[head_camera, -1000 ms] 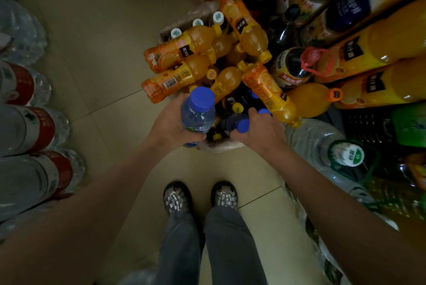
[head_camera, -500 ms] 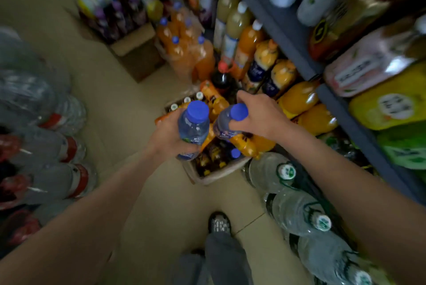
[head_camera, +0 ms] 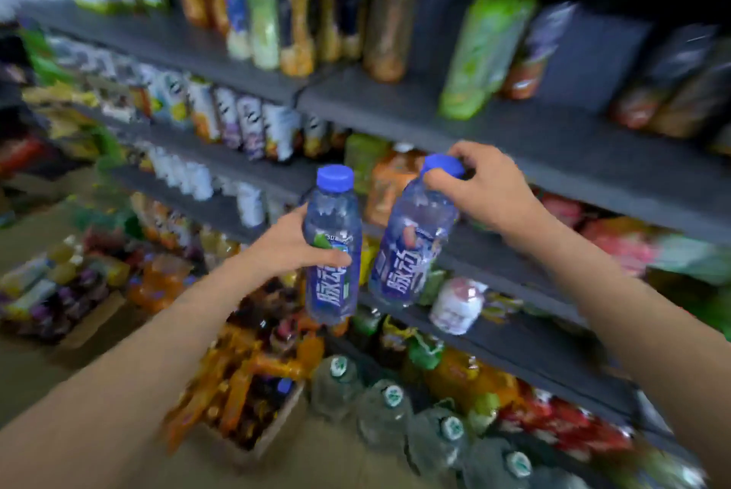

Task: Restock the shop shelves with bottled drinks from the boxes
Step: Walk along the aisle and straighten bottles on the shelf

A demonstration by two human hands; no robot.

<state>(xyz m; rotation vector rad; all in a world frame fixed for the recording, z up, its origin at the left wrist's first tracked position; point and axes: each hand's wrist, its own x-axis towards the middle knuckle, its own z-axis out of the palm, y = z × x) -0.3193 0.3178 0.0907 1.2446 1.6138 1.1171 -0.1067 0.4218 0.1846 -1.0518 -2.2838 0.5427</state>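
While our left hand point(head_camera: 292, 247) wraps around one blue bottle point(head_camera: 334, 251), our right hand point(head_camera: 484, 188) pinches another bottle's cap point(head_camera: 443, 166).

Dark grey shelving point(head_camera: 553, 140) — crowded, blurred — above beige floor point(head_camera: 35, 362).

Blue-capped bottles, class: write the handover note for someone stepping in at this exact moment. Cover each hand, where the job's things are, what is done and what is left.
Left hand: grips the left blue-capped bottle round its body, upright.
Right hand: pinches the right blue-capped bottle by its cap, so that it hangs tilted.
Both bottles are in the air in front of the dark shelves, on no shelf.
The cardboard box on the floor below holds more drinks, mostly orange bottles.
Done: two bottles are out of the box.
Left: set both on a shelf, then go on emptying the box.
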